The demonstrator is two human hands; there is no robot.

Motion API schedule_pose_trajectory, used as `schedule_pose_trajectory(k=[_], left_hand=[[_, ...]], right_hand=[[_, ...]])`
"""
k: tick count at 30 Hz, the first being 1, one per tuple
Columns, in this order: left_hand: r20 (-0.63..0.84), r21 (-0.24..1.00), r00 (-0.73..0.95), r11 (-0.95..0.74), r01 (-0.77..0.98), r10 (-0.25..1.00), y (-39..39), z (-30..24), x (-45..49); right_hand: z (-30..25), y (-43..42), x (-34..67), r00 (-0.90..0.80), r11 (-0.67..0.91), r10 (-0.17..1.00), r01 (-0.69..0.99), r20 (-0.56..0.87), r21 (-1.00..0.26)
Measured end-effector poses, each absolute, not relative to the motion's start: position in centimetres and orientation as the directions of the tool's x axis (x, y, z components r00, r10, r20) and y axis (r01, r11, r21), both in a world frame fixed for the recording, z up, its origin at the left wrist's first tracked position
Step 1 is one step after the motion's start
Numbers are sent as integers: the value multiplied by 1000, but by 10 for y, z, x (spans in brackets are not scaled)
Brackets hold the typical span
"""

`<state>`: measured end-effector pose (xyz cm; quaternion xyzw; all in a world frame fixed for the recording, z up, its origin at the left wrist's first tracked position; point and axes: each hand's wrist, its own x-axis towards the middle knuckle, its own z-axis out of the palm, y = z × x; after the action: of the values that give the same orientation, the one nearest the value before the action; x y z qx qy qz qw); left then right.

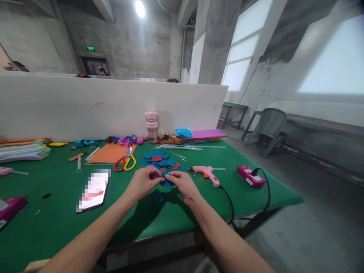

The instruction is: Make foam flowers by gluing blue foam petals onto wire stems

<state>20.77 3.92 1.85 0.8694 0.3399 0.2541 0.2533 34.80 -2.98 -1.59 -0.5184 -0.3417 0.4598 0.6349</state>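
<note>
Above the green tabletop, my left hand [144, 182] and my right hand [183, 185] meet almost fingertip to fingertip. Both pinch a small blue cut-out piece [167, 182], partly hidden behind the fingers; its material is hard to make out. Just beyond them lies a loose pile of blue cut-outs [155, 155] with a red piece [157, 159] and brown pieces [175, 166] on it. To the right of my right hand rests a pink glue gun [207, 172] with a clear stick in its back. Scissors [125, 161] with one red and one yellow handle lie beyond my left hand.
A phone [95, 189] lies at left on the green table [127, 227]. The purple power box [250, 176] at right has a black cable hanging past the table edge. A pink bottle [152, 125] stands against the white partition [113, 108], near orange sheets [105, 153] and thin sticks [187, 147].
</note>
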Motion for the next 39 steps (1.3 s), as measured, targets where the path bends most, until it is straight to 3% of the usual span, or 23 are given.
schedule_pose_trajectory(k=[3,8,10,12,15,17,19,24,27,29,32,34,39], left_hand=[[262,605,663,-655,454,702,41,16,209],[200,737,694,-573,359,692,31,30,204],[65,771,837,-560,303,543,16,36,201],[-116,771,957,-584,255,265,-2,36,198],[-253,734,966,-662,151,-61,-21,25,199],[-258,717,949,-694,65,-179,-27,19,200],[-266,719,939,-694,43,-217,-28,18,201],[-359,824,917,-521,223,-175,-15,43,196],[-310,826,951,-494,271,4,5,50,192],[-249,748,939,-570,341,236,23,42,192],[-84,459,809,-699,549,581,46,15,200],[23,338,765,-725,600,643,54,-4,209],[176,269,773,-785,558,610,69,-11,230]], right_hand=[[-19,-28,348,311,32,949,-237,-45,-971],[-25,-26,365,287,29,957,-260,-48,-965],[-27,-27,379,354,32,934,-207,-44,-978],[-30,-27,392,437,16,899,-75,-19,-997],[-35,-26,403,461,-6,887,52,19,-999],[-40,-23,402,442,-7,896,116,46,-993],[-44,-18,398,431,-1,897,233,102,-972],[-49,-4,392,378,54,856,614,353,-787],[-45,-5,396,426,59,780,679,458,-732],[-41,-9,399,503,68,734,613,455,-787],[-36,-15,403,618,106,651,502,442,-858],[-35,-17,403,638,123,624,490,451,-863],[-34,-19,398,604,130,657,500,452,-856]])
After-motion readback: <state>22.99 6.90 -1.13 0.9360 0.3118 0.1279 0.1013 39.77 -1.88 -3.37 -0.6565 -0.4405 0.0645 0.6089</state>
